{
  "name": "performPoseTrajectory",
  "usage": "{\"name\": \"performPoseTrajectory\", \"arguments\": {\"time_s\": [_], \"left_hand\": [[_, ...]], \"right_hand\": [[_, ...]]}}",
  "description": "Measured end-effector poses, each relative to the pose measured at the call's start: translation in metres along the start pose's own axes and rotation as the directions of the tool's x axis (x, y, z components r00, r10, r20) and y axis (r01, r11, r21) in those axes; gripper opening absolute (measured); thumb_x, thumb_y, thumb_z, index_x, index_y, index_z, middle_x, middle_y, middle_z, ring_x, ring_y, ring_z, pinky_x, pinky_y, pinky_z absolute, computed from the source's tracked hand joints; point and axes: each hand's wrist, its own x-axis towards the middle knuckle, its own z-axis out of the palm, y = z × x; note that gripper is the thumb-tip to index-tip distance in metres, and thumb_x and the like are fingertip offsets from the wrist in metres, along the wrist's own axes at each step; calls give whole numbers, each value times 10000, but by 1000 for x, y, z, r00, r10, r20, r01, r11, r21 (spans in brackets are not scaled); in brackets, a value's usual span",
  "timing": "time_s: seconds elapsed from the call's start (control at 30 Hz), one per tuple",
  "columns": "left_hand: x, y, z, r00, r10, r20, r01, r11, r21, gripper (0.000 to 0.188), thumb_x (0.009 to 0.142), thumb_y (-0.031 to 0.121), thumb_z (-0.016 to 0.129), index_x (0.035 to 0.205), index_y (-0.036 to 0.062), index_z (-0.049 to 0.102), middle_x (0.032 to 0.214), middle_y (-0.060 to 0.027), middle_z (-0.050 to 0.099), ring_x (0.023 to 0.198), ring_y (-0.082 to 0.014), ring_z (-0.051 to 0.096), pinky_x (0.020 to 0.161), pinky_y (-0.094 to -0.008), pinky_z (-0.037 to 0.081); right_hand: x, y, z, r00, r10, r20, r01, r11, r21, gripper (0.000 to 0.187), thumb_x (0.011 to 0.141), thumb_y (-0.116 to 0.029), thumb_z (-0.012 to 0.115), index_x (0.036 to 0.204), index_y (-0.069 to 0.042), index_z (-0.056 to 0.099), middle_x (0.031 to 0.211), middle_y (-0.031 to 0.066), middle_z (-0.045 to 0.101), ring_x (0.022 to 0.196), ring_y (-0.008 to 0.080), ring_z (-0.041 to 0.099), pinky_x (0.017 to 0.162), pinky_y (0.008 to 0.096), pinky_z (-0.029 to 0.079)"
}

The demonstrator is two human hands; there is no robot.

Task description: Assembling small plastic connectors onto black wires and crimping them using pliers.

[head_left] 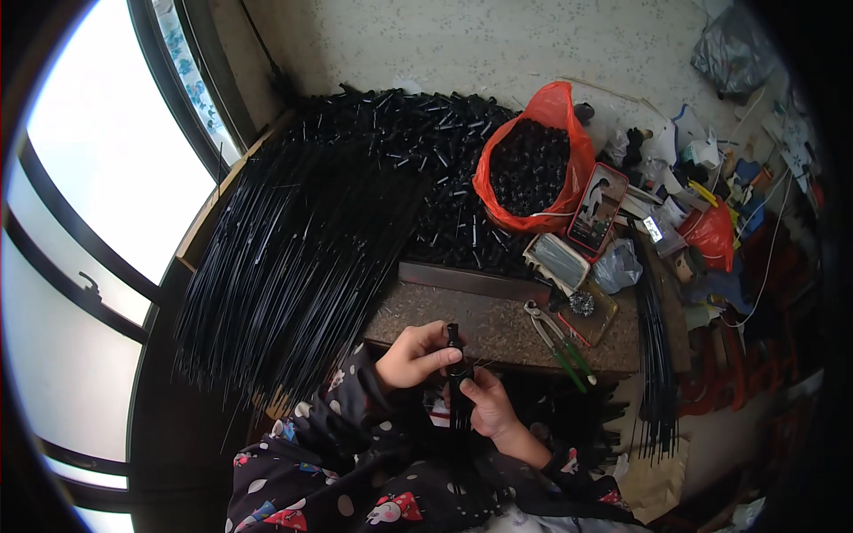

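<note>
Near the front edge of the worktop, my left hand (416,357) pinches an upright black tubular fitting (454,338) between thumb and fingers. Several thin black rods (458,410) hang down from below the fitting. My right hand (490,405) is closed at the rods' upper part, just under the fitting, with its thumb up. A fine wire seems to stick out to the right of the fitting. My fingertips partly hide where rods and fitting meet. Green-handled pliers (558,345) lie to the right of my hands on the worktop (426,311).
A big stack of black rods (293,258) fills the left. Behind lie many loose black fittings (426,133), and a red plastic bag (491,191) holds more. A phone (597,207), a tray of thin wires (558,260) and another rod bundle (656,355) are on the right.
</note>
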Motion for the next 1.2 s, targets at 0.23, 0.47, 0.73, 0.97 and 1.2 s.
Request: {"name": "performPoseTrajectory", "arguments": {"time_s": [0.23,0.47,0.73,0.97,1.2], "left_hand": [[-16,20,12,990,-122,-73,115,989,-93,283,830,154,635,1028,-17,527,834,-19,579,770,-74,539,676,-217,443],[-27,19,26,961,272,-48,-217,853,475,419,679,89,722,1053,2,554,982,-134,556,932,-283,526,831,-351,429],[-24,-1,20,947,318,-47,-286,901,327,262,681,80,736,911,15,630,842,-59,618,861,-231,571,983,-410,348],[-21,-13,12,935,348,73,-328,923,-203,184,739,30,687,919,0,662,823,-96,650,872,-232,568,880,-381,404],[-12,-15,25,830,466,306,-294,832,-471,135,721,107,732,791,16,661,778,-87,626,844,-232,561,943,-427,376]], "right_hand": [[-7,-3,1,999,-4,44,7,997,-73,176,820,-147,642,924,-36,553,903,67,615,766,158,602,700,292,496],[-10,0,-15,993,-114,-12,110,979,-170,450,800,-266,658,1155,-41,496,1093,69,561,1013,193,539,849,310,442],[-13,-3,-12,995,-98,36,103,983,-154,501,781,-273,671,1177,-29,485,1071,95,569,948,220,565,790,323,465],[-12,-7,-14,942,-3,336,39,994,-99,254,816,-157,628,1033,-40,566,850,81,598,778,197,582,689,302,458],[-25,-14,-10,897,193,399,-63,947,-316,211,753,-80,656,941,-21,580,914,82,613,905,184,598,821,305,474]]}}
